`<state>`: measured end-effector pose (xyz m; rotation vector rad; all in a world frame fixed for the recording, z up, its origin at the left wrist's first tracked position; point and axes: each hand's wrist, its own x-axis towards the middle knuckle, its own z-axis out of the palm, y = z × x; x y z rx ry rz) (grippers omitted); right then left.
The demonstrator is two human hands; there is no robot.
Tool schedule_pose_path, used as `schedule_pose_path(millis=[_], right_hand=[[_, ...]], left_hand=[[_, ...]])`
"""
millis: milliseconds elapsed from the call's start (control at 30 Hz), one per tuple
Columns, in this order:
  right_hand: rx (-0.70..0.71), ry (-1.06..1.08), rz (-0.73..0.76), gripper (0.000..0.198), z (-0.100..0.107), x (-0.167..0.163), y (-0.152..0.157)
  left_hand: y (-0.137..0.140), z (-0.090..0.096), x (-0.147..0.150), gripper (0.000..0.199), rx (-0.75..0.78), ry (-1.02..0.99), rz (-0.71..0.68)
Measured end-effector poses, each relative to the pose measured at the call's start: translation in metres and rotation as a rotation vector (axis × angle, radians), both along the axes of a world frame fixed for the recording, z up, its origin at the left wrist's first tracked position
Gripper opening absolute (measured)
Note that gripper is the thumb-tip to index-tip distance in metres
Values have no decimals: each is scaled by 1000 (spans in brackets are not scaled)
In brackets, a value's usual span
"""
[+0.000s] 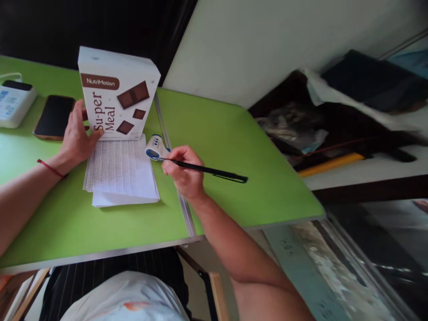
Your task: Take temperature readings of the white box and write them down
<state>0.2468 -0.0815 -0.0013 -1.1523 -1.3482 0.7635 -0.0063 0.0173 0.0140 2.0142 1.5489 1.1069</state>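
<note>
Black pen [216, 171] sits pinched in the fingertips of the right hand [185, 173]; the left hand [78, 133], thumb in front, fingers round the side, grips a white box [110, 98] upright behind printed sheets [123, 178]; low, light pressure should steady it best

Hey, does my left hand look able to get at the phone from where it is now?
Probably yes: the phone lies right beside the left hand, with nothing seen resting on it. The hand seems to be holding the box, though, so it would likely need to let go first.
</note>
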Motion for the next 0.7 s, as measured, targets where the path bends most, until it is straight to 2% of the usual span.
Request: schedule_pose_path(millis=[67,133,200,267,333,400,467,533,700], right_hand=[[-63,78,34,12,-7,-3,4],[-131,96,65,11,-12,-7,7],[-178,79,67,11,-14,-11,7],[-194,47,42,11,-15,-15,6],[-168,14,12,11,-15,-17,4],[-116,-35,1,12,-16,-18,2],[-77,-93,23,14,-16,-18,1],[-53,-136,54,15,-17,-18,1],[-14,-180,71,18,-22,-18,0]], left_hand=[[-4,2,1,63,118,-5,123],[-11,6,3,51,267,12,203],[-23,14,10,34,320,103,99],[-39,23,22,21,160,281,-141],[-58,29,37,26,-90,621,-370],[-78,31,50,25,-188,888,-510],[-94,27,58,29,-222,991,-589],[-105,19,60,38,-197,998,-625],[-109,9,59,53,-218,1021,-612]])
